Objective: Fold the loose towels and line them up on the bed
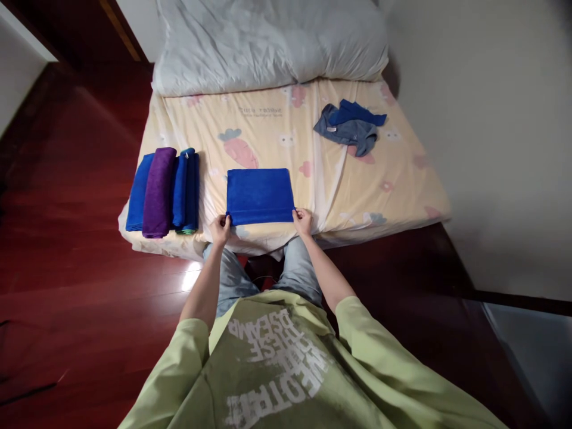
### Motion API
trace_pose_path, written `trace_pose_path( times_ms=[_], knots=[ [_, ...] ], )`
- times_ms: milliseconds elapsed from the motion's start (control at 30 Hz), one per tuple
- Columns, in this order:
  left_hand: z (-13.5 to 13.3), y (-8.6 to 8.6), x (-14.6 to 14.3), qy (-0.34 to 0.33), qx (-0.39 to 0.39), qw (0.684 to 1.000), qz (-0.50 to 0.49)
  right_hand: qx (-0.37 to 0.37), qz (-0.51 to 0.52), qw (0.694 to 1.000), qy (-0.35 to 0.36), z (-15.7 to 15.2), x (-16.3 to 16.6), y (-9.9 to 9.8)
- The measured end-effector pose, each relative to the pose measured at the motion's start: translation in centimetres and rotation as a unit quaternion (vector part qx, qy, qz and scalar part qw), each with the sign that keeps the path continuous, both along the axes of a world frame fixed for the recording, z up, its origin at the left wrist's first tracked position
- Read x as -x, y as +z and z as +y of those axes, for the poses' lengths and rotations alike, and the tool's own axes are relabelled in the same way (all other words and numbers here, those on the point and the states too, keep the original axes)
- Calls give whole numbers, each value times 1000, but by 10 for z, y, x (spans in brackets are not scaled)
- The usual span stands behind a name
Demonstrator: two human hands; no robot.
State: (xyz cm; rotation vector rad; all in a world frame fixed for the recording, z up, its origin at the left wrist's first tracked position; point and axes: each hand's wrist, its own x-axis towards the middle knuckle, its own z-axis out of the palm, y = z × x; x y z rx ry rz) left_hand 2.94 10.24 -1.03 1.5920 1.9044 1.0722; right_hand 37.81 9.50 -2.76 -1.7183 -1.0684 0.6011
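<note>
A folded blue towel lies flat on the near edge of the mattress. My left hand pinches its near left corner. At the near right corner, my right hand is closed on the cloth the same way. Both arms reach forward from my green shirt.
Several folded towels, blue and purple, lie side by side at the mattress's left edge. A crumpled grey and blue cloth pile sits at the back right. A white duvet covers the far end. Dark red wooden floor surrounds the mattress; a wall stands on the right.
</note>
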Motion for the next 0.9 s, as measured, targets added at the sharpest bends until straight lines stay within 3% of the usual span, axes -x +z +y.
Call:
trace_pose_path(
  times_ms=[267, 467, 667, 900],
  knots=[
    [1, -5, 0, -7, -24, 1000, -2, 0, -54, 999, 3, -5, 6, 8],
    [2, -6, 0, -5, -77, 997, -18, -74, -140, 986, 49, -7, 7, 5],
    [0, 1, -4, -58, -89, 994, 7, -106, -151, 979, 82, -8, 8, 0],
    [0, 0, -9, -26, -107, 994, 3, -104, -150, 978, 99, -6, 4, -1]
  ],
)
